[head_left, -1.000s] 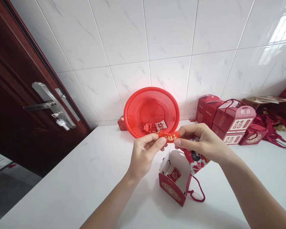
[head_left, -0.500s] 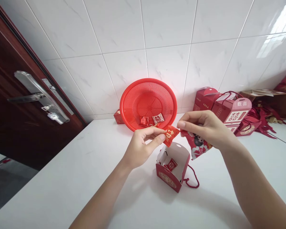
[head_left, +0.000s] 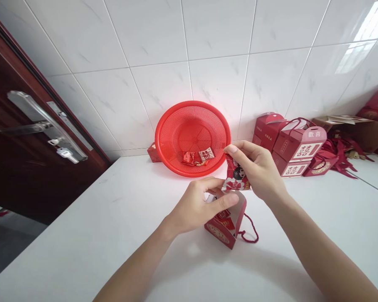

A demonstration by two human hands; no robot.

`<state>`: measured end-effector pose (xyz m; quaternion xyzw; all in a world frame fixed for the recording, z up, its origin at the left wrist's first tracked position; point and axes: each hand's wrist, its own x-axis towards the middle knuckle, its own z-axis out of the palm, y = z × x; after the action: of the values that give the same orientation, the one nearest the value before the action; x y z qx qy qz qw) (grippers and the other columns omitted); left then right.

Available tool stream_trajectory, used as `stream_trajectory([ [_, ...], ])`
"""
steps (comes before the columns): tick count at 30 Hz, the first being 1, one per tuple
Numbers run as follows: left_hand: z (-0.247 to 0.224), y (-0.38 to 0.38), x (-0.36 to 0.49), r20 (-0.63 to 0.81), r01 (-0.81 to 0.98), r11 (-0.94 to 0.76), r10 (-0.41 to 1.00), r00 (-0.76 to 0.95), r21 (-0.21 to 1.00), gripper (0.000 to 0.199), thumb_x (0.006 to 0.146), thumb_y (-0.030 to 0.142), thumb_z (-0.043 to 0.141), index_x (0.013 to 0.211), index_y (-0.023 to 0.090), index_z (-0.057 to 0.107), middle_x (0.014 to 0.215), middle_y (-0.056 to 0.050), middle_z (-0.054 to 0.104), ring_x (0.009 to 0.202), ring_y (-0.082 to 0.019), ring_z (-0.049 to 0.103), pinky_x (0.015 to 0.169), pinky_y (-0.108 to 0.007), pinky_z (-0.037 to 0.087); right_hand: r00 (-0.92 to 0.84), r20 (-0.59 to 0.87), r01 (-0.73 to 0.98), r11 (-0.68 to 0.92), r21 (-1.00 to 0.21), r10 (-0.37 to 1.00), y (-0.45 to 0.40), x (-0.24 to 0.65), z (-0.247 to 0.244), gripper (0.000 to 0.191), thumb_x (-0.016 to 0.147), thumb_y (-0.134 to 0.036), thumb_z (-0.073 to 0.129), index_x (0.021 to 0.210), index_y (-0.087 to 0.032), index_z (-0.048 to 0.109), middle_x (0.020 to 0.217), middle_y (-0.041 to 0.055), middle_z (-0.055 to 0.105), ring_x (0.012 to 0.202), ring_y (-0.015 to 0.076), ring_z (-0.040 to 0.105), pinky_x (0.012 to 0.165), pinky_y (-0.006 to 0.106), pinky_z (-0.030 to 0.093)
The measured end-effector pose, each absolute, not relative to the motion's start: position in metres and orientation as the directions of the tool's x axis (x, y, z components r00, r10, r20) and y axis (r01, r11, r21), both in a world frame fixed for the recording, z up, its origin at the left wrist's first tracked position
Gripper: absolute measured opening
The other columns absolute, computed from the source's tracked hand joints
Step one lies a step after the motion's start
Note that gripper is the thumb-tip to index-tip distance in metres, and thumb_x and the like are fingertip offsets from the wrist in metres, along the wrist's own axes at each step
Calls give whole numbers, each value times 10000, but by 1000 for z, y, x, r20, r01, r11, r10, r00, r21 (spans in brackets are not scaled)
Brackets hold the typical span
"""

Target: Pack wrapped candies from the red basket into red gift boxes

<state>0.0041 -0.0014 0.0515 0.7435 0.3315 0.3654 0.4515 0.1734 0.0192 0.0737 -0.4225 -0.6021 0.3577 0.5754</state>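
Note:
Over a small open red gift box (head_left: 219,235), my left hand (head_left: 197,205) has its thumb and fingers apart and holds nothing. An orange-red candy packet (head_left: 228,223) and a dark red wrapped sweet (head_left: 222,214) lie inside that box, partly covered by its wall. Pinched in my right hand (head_left: 261,172) is a red candy packet (head_left: 234,179) with a cartoon figure and white flowers. It hangs just above the box, close to my left fingertips. A dark red cord handle (head_left: 249,240) trails on the table at the box's right.
A red plastic basket (head_left: 164,121) leans against the tiled wall, with several wrapped sweets (head_left: 197,157) in it. Red gift boxes (head_left: 290,144) are stacked at the right, beside red ribbons (head_left: 343,159) and a cardboard carton (head_left: 359,132). A wooden door (head_left: 28,159) stands left of the white table (head_left: 113,235).
My left hand has let go of the orange-red packet, which now lies in the box, and its fingers have opened. My right hand has moved left with the cartoon packet, over the box.

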Motion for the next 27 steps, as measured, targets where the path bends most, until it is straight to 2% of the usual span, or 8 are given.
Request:
stream_trajectory([
  [4, 52, 2, 3, 314, 144, -394, 865, 391, 908, 284, 919, 415, 613, 855, 176, 753, 803, -40, 718, 792, -195, 646, 729, -291, 508, -34, 408, 45, 410, -911, 912, 19, 175, 74, 355, 886, -542, 631, 897, -194, 700, 817, 24, 684, 724, 148, 615, 621, 248, 484],
  [8, 55, 6, -4, 362, 69, -392, 893, 266, 917, 264, 893, 413, 655, 860, 171, 757, 842, -49, 737, 820, -199, 658, 757, -292, 521, -116, 384, 38, 390, -920, 916, 20, 186, 80, 315, 823, -483, 733, 926, -187, 705, 928, 54, 729, 875, 194, 657, 746, 283, 527],
  [14, 56, 10, -8, 394, 6, -398, 910, 129, 917, 251, 867, 400, 702, 828, 155, 739, 862, -52, 754, 824, -192, 681, 750, -276, 546, -210, 388, -6, 396, -918, 897, 21, 196, 82, 306, 794, -448, 779, 893, -167, 711, 859, 57, 724, 656, 133, 607, 530, 245, 481],
  [19, 58, 9, -7, 326, -62, -321, 914, 241, 945, 261, 851, 398, 723, 951, 158, 740, 954, -63, 764, 911, -204, 698, 803, -286, 562, -119, 426, -40, 425, -904, 897, 23, 193, 80, 337, 714, -469, 838, 820, -173, 715, 782, 48, 725, 600, 133, 604, 483, 250, 464],
  [23, 59, 7, -6, 256, -49, -253, 915, 312, 966, 315, 801, 337, 783, 1062, 170, 729, 1016, -70, 769, 952, -217, 706, 827, -303, 571, -92, 431, -35, 430, -902, 898, 21, 192, 80, 322, 722, -456, 836, 829, -176, 720, 775, 47, 725, 597, 132, 602, 489, 254, 473],
  [27, 57, 8, -5, 307, -73, -298, 914, 264, 952, 306, 806, 323, 779, 1064, 168, 723, 1022, -66, 772, 931, -210, 711, 804, -299, 576, -154, 423, 16, 430, -903, 893, 20, 195, 82, 315, 788, -469, 780, 923, -188, 734, 883, 64, 750, 741, 172, 670, 616, 283, 536],
])
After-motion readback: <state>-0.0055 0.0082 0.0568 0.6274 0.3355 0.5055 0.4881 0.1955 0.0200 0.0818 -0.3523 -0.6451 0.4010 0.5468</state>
